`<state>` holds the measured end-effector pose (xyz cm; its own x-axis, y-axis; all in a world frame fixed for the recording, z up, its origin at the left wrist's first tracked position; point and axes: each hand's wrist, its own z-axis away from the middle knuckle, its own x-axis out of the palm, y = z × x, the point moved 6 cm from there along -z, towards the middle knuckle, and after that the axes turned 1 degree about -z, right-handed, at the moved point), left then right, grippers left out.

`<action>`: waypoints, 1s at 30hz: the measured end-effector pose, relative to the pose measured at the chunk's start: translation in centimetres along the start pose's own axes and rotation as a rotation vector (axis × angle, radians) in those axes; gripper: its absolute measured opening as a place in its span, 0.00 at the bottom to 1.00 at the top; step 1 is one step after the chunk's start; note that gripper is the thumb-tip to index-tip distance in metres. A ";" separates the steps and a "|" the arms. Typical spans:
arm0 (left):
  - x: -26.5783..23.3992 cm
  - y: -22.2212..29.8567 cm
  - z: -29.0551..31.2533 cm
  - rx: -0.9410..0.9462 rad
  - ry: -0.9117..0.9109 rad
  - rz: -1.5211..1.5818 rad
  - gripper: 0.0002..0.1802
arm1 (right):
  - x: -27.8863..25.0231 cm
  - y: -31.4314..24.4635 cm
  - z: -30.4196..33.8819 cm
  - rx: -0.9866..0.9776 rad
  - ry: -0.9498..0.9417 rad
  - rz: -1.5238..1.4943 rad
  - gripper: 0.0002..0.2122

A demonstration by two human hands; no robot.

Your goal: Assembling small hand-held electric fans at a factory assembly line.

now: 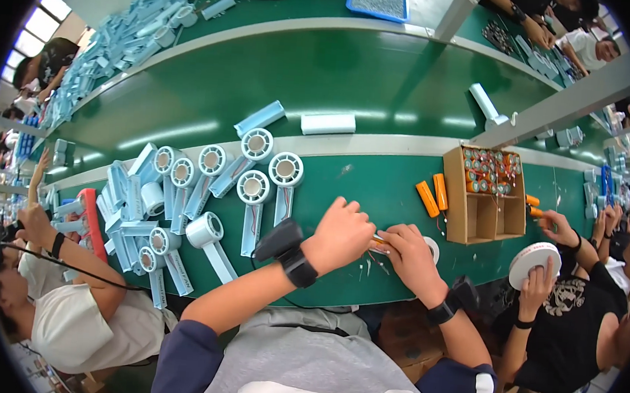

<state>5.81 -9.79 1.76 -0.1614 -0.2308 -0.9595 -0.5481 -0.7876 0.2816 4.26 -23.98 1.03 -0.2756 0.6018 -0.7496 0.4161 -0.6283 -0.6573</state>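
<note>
Bent, just to the near left of the cardboard box (455, 199), with the right hand (414, 260) over a wired battery cell (380, 243), fingertips closed on it, probably to keep so slim and round a thing from rolling. Set close against the other end with the left hand (340, 233), knuckles raised and fingers curled; impossible to make out whether gripping, with the inner fingers hidden. Showing, on the held cell, only a short orange-and-pale stretch, with thin reddish leads close by; too covered for judging the ends. Partly screened by the right hand, on the box's near left, in the case of what seems a white tape roll (434, 249), likely parked there for easy reach. Next, just beside the box's left wall, with two loose orange cells (426, 198), apparently kept handy. Packed, inside the box's far part, with rows of orange cells (488, 172), ends up, presumably to save space. Spread well left of the box, in the case of pale-blue handheld fans (286, 169), several turned with open, wired handles upward, perhaps for access. Farthest, beyond the box and leftward, on to a green conveyor belt (382, 77), with a pale handle shell (327, 124) along the near edge.
</note>
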 end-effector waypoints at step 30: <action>-8.7 -31.6 -11.0 -0.738 0.367 0.281 0.28 | -2.0 3.7 16.0 0.777 0.801 -0.212 0.13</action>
<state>33.55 10.82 1.16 0.1333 -0.5413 -0.8302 0.1651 -0.8139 0.5571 -7.54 -35.43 -1.12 0.4735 0.6992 -0.5356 -0.2996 -0.4440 -0.8445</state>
